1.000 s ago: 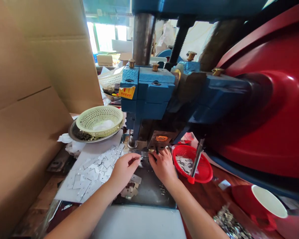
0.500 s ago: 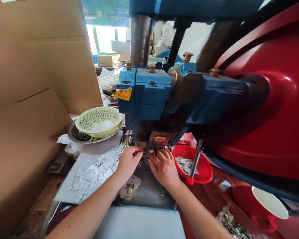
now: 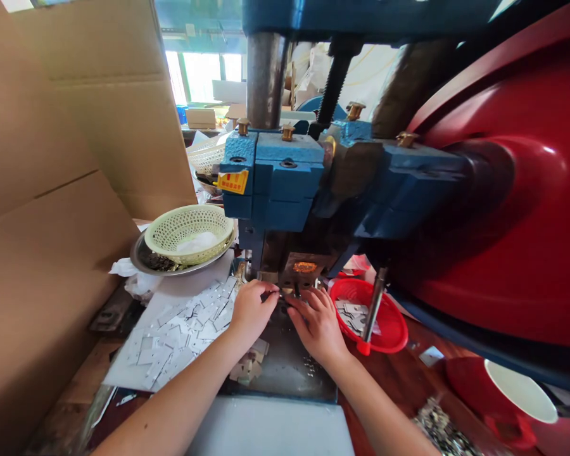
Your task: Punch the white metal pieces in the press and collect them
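While the left hand (image 3: 253, 310) pinches a half-hidden piece (image 3: 281, 295), the right hand (image 3: 319, 324) half-spreads. Plates (image 3: 185, 332) lie beside the left hand.

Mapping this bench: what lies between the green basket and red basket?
The head view shows the press tooling, with the left hand and right hand in front.

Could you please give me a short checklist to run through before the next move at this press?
1. Left hand away from the press: not ok; it is close up at the press's lower part.
2. Right hand away from it: not ok; its fingers reach there too.
3. Left hand's grip on a piece: cannot tell; too small and dark there.
4. Metal pieces lying on the white sheet: ok.
5. Red basket upright, with pieces inside: ok.
6. Red mug apart from both hands: ok.
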`<action>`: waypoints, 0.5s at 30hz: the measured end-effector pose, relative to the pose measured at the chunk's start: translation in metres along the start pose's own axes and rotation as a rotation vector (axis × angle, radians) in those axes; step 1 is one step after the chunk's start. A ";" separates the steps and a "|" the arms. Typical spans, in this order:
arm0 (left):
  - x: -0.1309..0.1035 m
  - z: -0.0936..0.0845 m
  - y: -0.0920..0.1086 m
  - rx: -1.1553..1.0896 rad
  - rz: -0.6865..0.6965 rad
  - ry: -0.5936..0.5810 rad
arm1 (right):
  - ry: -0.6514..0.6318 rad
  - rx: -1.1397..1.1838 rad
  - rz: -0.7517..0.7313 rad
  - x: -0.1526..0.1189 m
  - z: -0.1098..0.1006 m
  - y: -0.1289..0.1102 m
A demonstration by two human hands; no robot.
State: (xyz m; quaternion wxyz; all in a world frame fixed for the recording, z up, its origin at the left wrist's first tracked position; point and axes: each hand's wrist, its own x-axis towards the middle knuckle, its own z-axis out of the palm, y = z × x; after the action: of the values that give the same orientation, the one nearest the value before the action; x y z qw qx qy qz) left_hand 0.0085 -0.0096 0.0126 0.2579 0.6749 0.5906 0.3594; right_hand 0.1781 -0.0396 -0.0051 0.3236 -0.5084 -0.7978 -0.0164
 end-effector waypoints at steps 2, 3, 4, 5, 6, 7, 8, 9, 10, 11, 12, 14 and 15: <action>0.000 0.001 -0.002 0.025 0.007 0.008 | -0.018 -0.017 -0.001 0.000 0.000 0.000; 0.000 0.001 -0.003 0.031 0.012 0.009 | -0.025 -0.028 -0.001 0.000 -0.001 0.000; 0.000 0.002 -0.004 0.033 0.017 0.009 | -0.033 -0.042 -0.001 0.000 -0.001 0.000; 0.001 0.002 -0.006 0.033 0.021 0.007 | -0.038 -0.060 -0.002 0.000 -0.002 -0.001; 0.001 0.002 -0.007 0.031 0.021 0.006 | -0.043 -0.081 -0.005 0.001 -0.004 -0.003; 0.002 0.003 -0.008 0.025 0.018 0.000 | -0.044 -0.105 -0.009 0.002 -0.005 -0.004; 0.003 0.004 -0.010 0.015 0.013 -0.010 | -0.043 -0.129 -0.015 0.004 -0.006 -0.007; 0.004 0.005 -0.011 0.004 0.008 -0.024 | -0.041 -0.149 -0.021 0.006 -0.007 -0.009; 0.005 0.006 -0.012 -0.008 0.006 -0.040 | -0.039 -0.162 -0.024 0.008 -0.008 -0.011; 0.006 0.007 -0.013 -0.019 0.005 -0.054 | -0.042 -0.165 -0.024 0.010 -0.009 -0.013; 0.007 0.008 -0.013 -0.026 0.006 -0.064 | -0.050 -0.155 -0.020 0.012 -0.009 -0.014; 0.009 0.009 -0.014 -0.033 0.008 -0.065 | -0.063 -0.088 -0.002 0.014 -0.009 -0.012; 0.009 0.008 -0.014 -0.035 0.006 -0.058 | -0.060 -0.030 0.017 0.012 -0.009 -0.009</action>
State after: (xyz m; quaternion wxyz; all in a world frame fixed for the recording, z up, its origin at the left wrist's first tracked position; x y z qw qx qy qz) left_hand 0.0068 0.0026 -0.0016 0.2857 0.6823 0.5743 0.3508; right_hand 0.1714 -0.0374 0.0111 0.2920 -0.5202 -0.8025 -0.0101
